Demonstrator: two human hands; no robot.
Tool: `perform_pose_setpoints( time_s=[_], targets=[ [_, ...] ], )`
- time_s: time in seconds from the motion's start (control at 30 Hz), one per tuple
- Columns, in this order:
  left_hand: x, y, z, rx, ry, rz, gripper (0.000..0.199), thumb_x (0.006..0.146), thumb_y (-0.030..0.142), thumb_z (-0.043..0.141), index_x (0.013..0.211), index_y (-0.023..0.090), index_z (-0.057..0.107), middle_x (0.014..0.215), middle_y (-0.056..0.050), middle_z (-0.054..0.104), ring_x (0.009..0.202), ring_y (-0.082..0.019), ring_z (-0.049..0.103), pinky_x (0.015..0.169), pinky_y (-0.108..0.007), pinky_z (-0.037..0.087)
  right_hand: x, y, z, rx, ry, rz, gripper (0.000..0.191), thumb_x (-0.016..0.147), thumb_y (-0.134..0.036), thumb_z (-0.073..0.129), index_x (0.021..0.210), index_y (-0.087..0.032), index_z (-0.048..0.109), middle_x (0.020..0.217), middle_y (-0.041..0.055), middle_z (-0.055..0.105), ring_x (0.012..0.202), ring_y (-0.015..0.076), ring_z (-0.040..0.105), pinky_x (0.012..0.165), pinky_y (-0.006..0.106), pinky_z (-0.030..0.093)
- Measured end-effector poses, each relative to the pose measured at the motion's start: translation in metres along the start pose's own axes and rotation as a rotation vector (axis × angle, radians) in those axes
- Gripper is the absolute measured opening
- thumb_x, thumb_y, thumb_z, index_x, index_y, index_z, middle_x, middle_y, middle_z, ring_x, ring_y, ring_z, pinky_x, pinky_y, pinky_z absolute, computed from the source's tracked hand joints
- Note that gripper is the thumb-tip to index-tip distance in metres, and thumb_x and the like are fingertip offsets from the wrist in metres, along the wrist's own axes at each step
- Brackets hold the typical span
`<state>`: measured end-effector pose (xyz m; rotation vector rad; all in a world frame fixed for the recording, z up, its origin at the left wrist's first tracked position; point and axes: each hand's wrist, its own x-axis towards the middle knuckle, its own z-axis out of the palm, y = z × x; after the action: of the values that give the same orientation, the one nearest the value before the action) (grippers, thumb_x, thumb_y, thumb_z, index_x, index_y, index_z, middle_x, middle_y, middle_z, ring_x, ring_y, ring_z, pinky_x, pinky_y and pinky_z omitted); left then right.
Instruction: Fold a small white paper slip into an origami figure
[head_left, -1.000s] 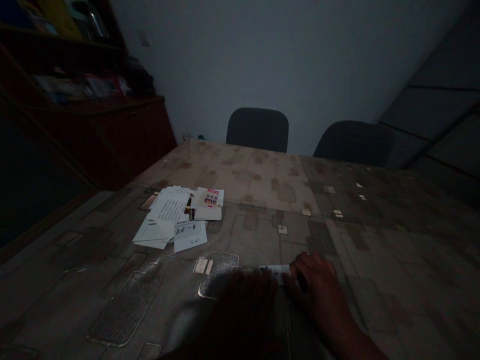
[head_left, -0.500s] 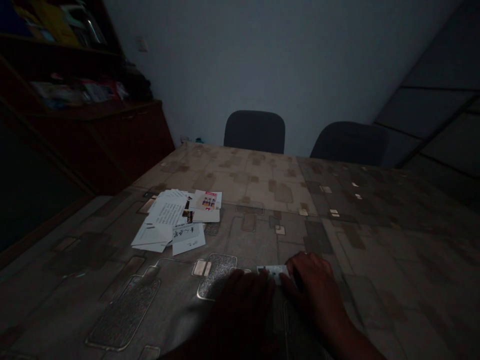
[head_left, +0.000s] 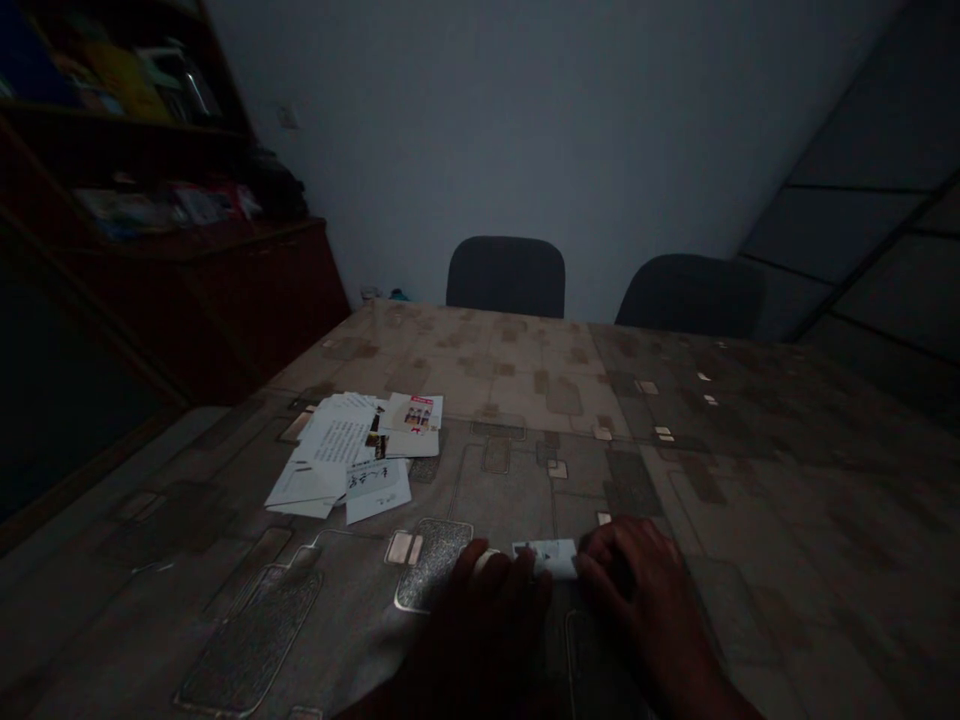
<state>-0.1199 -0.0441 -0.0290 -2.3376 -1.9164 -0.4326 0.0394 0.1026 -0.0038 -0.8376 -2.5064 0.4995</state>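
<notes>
A small white card with dark print lies on the table in front of me, between my hands. My left hand rests over its left end, fingers spread and pressed down on the card and the cloth. The curled fingers and thumb of my right hand pinch the card at its right edge. Dim light hides much of both palms. To the left is a loose pile of printed white cards, fanned and overlapping, one with a red and coloured picture.
A patterned tablecloth covers the wide table. Two dark chairs stand along the far side, before a plain wall. At the left, a dark wooden cabinet has shelves filled with assorted items.
My right hand has shifted slightly right, uncovering more of the small card's right end. The left hand's fingers have spread a little. The view has tilted up slightly; the card pile is unchanged.
</notes>
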Motion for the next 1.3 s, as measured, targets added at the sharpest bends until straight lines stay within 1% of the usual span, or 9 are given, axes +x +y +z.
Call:
perform_pose_setpoints(
  time_s=[0.07, 0.2, 0.4, 0.63, 0.8, 0.9, 1.03, 1.17, 1.3],
  targets=[
    [-0.001, 0.0, 0.0, 0.005, 0.006, -0.002, 0.059, 0.093, 0.055, 0.042, 0.136, 0.014, 0.043, 0.133, -0.013, 0.055, 0.111, -0.03, 0.051, 0.103, -0.052, 0.029, -0.003, -0.004, 0.006, -0.005, 0.048, -0.022, 0.004, 0.084, -0.025, 0.056, 0.084, -0.024, 0.052, 0.088, 0.0048, 0.062, 0.086, 0.0261, 0.056, 0.075, 0.039, 0.039],
    [-0.001, 0.0, -0.001, 0.004, 0.007, 0.01, 0.066, 0.091, 0.059, 0.043, 0.138, 0.014, 0.04, 0.135, -0.013, 0.053, 0.111, -0.031, 0.05, 0.103, -0.054, 0.027, -0.005, -0.004, 0.022, -0.046, 0.101, -0.043, 0.018, 0.076, -0.022, 0.059, 0.092, -0.023, 0.051, 0.117, 0.0131, 0.058, 0.111, 0.0338, 0.052, 0.086, 0.048, 0.04],
    [-0.001, -0.001, -0.003, 0.013, -0.029, 0.008, 0.065, 0.091, 0.059, 0.043, 0.137, 0.014, 0.042, 0.135, -0.013, 0.053, 0.111, -0.031, 0.05, 0.103, -0.054, 0.027, -0.006, 0.009, 0.026, -0.045, 0.055, -0.021, 0.025, 0.075, -0.023, 0.062, 0.096, -0.023, 0.051, 0.135, 0.0175, 0.049, 0.12, 0.0382, 0.048, 0.087, 0.055, 0.042],
    [-0.015, -0.009, 0.0, 0.069, -0.021, -0.006, 0.068, 0.086, 0.059, 0.051, 0.14, 0.019, 0.039, 0.14, -0.012, 0.048, 0.114, -0.03, 0.047, 0.104, -0.054, 0.026, -0.008, 0.012, 0.019, 0.044, -0.007, 0.025, 0.019, 0.083, -0.021, 0.057, 0.1, -0.023, 0.05, 0.143, 0.0163, 0.04, 0.13, 0.0356, 0.039, 0.094, 0.057, 0.039],
    [-0.028, -0.017, 0.002, 0.19, -0.054, -0.031, 0.077, 0.076, 0.064, 0.06, 0.137, 0.02, 0.042, 0.142, -0.014, 0.047, 0.115, -0.032, 0.045, 0.102, -0.055, 0.026, -0.01, 0.02, 0.019, 0.028, -0.022, 0.01, 0.017, 0.083, -0.023, 0.056, 0.1, -0.022, 0.052, 0.141, 0.0163, 0.044, 0.127, 0.0354, 0.044, 0.092, 0.056, 0.042],
    [-0.027, -0.019, 0.0, 0.216, -0.069, -0.014, 0.072, 0.08, 0.067, 0.052, 0.134, 0.021, 0.046, 0.144, -0.011, 0.045, 0.114, -0.029, 0.046, 0.103, -0.052, 0.025, -0.009, 0.018, 0.023, -0.011, 0.04, -0.023, 0.024, 0.082, -0.024, 0.057, 0.105, -0.022, 0.053, 0.138, 0.0161, 0.047, 0.125, 0.0355, 0.046, 0.091, 0.055, 0.042],
    [-0.024, -0.02, -0.001, 0.223, -0.073, 0.005, 0.064, 0.087, 0.067, 0.041, 0.133, 0.024, 0.048, 0.144, -0.007, 0.047, 0.116, -0.026, 0.046, 0.107, -0.047, 0.024, -0.005, 0.003, 0.032, -0.065, 0.091, -0.074, 0.037, 0.08, -0.027, 0.061, 0.114, -0.017, 0.052, 0.135, 0.0211, 0.049, 0.122, 0.0379, 0.048, 0.092, 0.057, 0.041],
    [-0.026, -0.016, 0.003, 0.227, -0.056, -0.013, 0.069, 0.085, 0.064, 0.048, 0.14, 0.022, 0.042, 0.145, -0.009, 0.046, 0.122, -0.028, 0.042, 0.109, -0.048, 0.02, -0.001, -0.011, 0.041, -0.101, 0.047, -0.134, 0.048, 0.08, -0.033, 0.065, 0.122, -0.015, 0.05, 0.137, 0.0222, 0.048, 0.125, 0.0385, 0.045, 0.099, 0.06, 0.034],
    [-0.029, -0.014, 0.006, 0.244, -0.022, -0.042, 0.076, 0.079, 0.065, 0.056, 0.139, 0.02, 0.042, 0.146, -0.012, 0.044, 0.124, -0.031, 0.04, 0.109, -0.054, 0.015, -0.001, -0.002, 0.044, -0.108, 0.023, -0.093, 0.05, 0.079, -0.032, 0.064, 0.124, -0.016, 0.049, 0.139, 0.0211, 0.047, 0.126, 0.0387, 0.045, 0.098, 0.06, 0.036]
  ],
)
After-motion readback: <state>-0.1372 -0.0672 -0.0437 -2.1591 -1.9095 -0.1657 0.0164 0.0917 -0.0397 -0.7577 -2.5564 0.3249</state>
